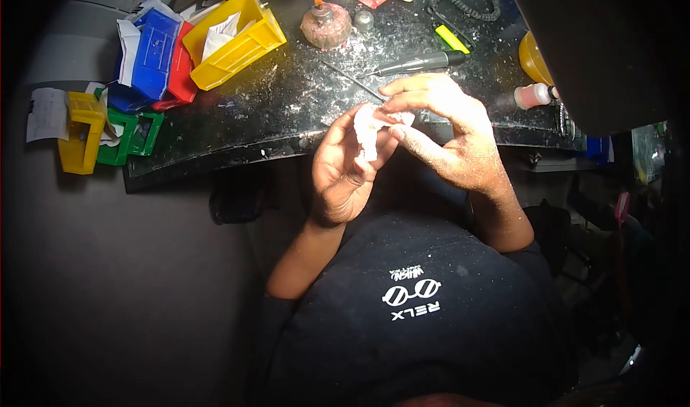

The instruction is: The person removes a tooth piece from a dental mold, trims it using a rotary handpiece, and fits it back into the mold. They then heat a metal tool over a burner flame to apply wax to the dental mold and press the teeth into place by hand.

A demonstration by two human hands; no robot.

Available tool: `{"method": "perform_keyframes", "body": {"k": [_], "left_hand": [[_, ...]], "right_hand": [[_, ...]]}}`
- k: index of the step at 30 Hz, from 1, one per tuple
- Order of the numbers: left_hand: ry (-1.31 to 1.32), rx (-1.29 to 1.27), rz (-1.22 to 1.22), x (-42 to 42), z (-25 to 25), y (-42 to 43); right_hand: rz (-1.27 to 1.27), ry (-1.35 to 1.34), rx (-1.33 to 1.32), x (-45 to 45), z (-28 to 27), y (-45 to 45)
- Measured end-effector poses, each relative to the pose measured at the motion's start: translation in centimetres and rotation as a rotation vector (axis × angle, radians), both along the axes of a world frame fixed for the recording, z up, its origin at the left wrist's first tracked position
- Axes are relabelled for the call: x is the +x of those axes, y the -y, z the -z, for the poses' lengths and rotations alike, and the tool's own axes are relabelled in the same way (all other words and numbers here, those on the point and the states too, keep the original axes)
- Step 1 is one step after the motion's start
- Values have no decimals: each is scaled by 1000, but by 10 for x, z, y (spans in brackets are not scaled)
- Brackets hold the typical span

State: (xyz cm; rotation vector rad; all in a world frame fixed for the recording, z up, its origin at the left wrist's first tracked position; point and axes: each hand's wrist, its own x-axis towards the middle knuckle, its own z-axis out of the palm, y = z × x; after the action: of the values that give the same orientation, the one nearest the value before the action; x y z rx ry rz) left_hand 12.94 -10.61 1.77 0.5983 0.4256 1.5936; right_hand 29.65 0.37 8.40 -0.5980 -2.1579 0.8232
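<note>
You are wearing the camera on your head; it is facing forward and steeply down, taking in your shirt at the bottom, your left hand and right hand nearby mid-view, and the bench just beyond them.

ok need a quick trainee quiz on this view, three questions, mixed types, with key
1. True or false: the burner on the dark table has a lit flame.

2. Which hands touch the whitish piece?
A. left only
B. right only
C. both

3. Fill in the colour: the bin nearest the burner is ____.

Key:
1. True; a small orange flame shows at its top.
2. C; the left hand cups it while fingers of the right hand touch it from the other side.
3. Yellow.
</note>
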Motion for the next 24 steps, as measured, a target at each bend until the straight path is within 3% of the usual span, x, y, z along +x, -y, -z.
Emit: {"method": "perform_keyframes", "body": {"k": [17,24], "left_hand": [[-56,-2,-14,4,-6,1],[-221,-9,-66,6,-28,3]], "right_hand": [[-20,-74,-131,3,1,3],[-3,-110,-128,8,-7,6]]}}
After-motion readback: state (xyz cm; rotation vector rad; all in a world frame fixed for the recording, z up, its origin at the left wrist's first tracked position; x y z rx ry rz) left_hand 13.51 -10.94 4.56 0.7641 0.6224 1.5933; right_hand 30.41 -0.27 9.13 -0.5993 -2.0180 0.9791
